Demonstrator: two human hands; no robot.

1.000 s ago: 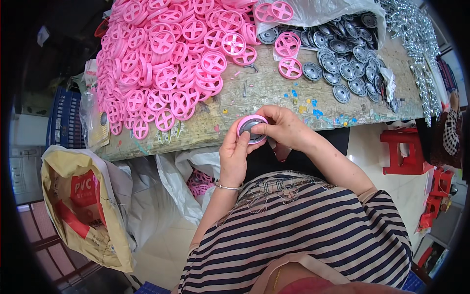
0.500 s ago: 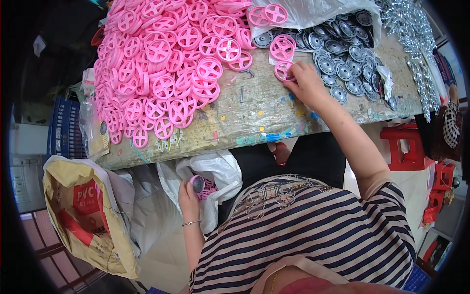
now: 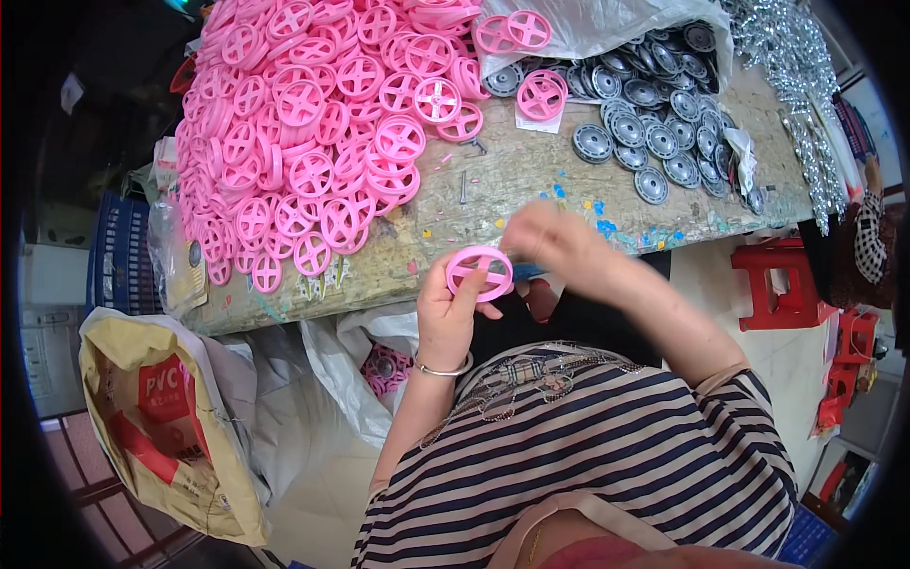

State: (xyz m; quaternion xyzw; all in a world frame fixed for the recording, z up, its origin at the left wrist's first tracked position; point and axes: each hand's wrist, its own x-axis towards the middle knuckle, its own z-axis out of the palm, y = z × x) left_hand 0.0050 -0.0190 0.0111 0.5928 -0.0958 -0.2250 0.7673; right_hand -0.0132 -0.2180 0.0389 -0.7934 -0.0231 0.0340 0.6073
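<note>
My left hand has its fingers closed round a pink four-spoked toy wheel, thumb across its face, just in front of the table's near edge. Right beside that wheel is my right hand, smeared by motion; whether it holds anything cannot be made out. A big heap of pink wheels covers the table's left part. On the right lie many grey discs, some inside a clear plastic bag. One more pink wheel rests at the left of the discs, on a scrap of white paper.
Below the table edge, a white woven sack holds pink wheels, one with a grey centre. An open yellow-brown paper sack stands to its left. Silver tinsel lies at far right, with a red stool below. A metal pin lies mid-table.
My left hand has left the white sack and the grey-centred wheel it held. My right hand has come back from beside the discs; the pink wheel it gripped is gone from there.
</note>
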